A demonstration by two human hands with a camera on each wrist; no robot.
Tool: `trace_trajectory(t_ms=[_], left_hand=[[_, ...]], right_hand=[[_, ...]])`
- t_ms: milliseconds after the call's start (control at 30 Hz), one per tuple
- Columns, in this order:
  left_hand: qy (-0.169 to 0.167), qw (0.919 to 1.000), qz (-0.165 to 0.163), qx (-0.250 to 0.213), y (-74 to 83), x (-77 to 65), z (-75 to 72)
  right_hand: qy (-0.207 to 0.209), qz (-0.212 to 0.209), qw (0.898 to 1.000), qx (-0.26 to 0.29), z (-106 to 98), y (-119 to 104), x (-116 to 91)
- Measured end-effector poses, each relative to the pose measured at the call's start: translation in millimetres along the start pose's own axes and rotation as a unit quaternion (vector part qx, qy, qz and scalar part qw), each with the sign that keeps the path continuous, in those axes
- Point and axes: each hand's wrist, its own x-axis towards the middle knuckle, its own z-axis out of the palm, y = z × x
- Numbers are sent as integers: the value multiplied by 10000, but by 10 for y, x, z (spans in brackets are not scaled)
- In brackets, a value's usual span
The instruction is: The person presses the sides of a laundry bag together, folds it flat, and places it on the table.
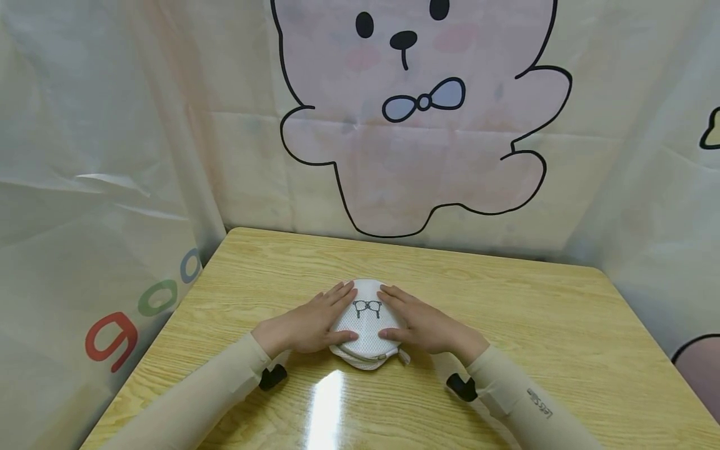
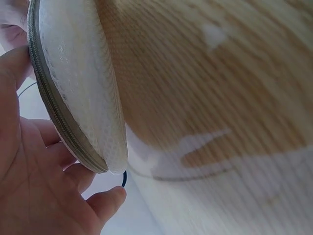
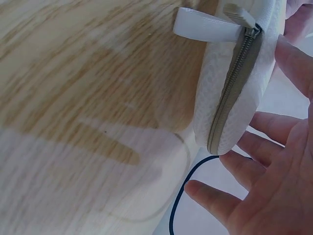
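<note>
A white mesh zip pouch (image 1: 367,325), rounded and puffed up, lies on the table with a pair of glasses printed on its top. My left hand (image 1: 308,323) rests on its left side, fingers extended over the edge. On the opposite side, my right hand (image 1: 424,324) touches it in the same way, thumb and fingers spread. The left wrist view shows the grey zipper (image 2: 56,103) running closed along the rim. In the right wrist view the zipper pull (image 3: 239,15) sits beside a white fabric tab (image 3: 208,25). What is inside the pouch is hidden.
The wood-grain table (image 1: 506,300) reaches back to a curtain (image 1: 247,175) printed with a cartoon bear. Another curtain (image 1: 101,219) with coloured letters hangs along the left edge. A bright reflection lies on the tabletop in front of the pouch.
</note>
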Motion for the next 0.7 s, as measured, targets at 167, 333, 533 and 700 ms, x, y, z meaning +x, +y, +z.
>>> trace_trajectory(t_ms=[167,333,533,700], left_hand=[[-79,9999,-55,-53,24,3,-16],[-99,9999,-90,-38,24,5,2],[-116,9998,-128,-54,23,24,31],[-171,9997,-181,-25,28,40,52]], right_hand=[[-50,29,10000,-74,-8,-4,6],[-95,19,9998,-151,5,-6,13],[-95,52,9998,-150,22,11,22],[-113,81,9998,-151,37,17,30]])
